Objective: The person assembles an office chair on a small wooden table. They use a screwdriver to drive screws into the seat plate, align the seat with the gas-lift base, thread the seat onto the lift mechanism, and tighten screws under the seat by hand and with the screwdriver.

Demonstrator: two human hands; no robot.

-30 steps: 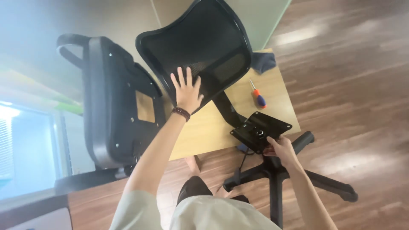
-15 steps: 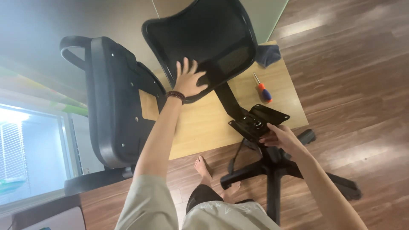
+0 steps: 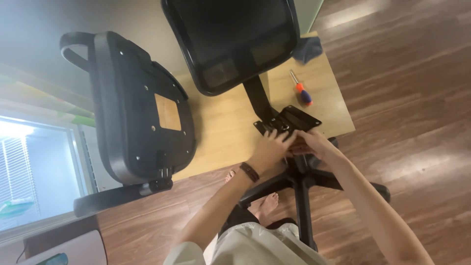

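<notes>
Head view: left hand (image 3: pixel 269 149) now off backrest (image 3: pixel 230 39), at mounting plate (image 3: pixel 289 121).

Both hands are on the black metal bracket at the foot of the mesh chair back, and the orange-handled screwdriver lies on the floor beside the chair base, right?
Not quite. The head view shows the orange-handled screwdriver lying on the light wooden table, not the floor. The rest holds: left hand and right hand are both on the black metal bracket at the foot of the mesh chair back.
</notes>
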